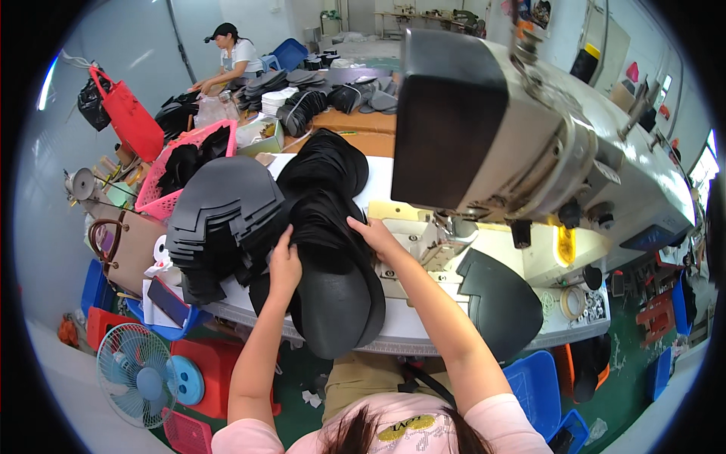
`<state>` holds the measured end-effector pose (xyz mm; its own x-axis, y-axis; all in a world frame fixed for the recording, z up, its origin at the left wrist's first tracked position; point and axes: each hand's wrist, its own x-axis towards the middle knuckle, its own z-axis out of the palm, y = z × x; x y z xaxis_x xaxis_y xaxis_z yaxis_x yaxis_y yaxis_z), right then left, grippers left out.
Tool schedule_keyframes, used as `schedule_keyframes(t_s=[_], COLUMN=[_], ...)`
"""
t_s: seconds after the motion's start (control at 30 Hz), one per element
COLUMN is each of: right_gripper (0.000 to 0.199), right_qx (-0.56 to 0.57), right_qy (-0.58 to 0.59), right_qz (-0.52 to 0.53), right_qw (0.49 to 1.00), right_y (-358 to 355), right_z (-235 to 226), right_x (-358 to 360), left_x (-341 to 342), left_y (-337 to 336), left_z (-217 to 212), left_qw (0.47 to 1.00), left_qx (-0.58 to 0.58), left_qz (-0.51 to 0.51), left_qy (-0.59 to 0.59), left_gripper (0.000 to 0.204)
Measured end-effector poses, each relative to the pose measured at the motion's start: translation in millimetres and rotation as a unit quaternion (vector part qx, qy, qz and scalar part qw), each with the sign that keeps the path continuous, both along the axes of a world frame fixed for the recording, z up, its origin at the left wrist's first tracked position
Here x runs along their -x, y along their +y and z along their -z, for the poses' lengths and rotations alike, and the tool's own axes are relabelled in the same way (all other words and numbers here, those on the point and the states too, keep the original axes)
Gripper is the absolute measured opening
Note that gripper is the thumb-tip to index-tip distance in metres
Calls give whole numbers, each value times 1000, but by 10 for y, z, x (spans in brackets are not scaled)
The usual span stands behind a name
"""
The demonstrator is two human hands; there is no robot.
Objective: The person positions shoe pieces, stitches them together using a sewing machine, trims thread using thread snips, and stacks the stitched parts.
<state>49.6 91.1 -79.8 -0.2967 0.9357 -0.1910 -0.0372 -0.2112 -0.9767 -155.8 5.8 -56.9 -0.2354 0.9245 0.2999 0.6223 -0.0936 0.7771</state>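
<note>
Black curved brim pieces (pixel 333 250) lie stacked on the white counter (pixel 412 329). The left hand (pixel 285 265) pinches the stack's left edge; the right hand (pixel 376 236) presses flat on its right side. A sewing machine (pixel 514 136) looms just right of that hand.

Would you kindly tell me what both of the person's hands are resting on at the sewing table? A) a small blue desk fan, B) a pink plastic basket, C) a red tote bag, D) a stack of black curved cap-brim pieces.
D: the left hand and the right hand both lie on the stack of black curved pieces on the white table, beside the sewing machine.
</note>
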Motion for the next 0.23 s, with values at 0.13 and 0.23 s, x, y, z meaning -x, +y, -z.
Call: schedule_keyframes(t_s=[0.13,0.23], right_gripper=[62,70], right_qx=[-137,-136], right_qy=[-179,-191], right_qz=[57,110], right_qw=[973,966], right_y=[232,453], right_z=[116,-48], right_x=[115,75], left_x=[18,15], left_y=[65,129], left_z=[91,95], left_qw=[999,998], left_qx=[-18,-9], left_qz=[-29,-53], left_qy=[12,-41], left_gripper=[45,46])
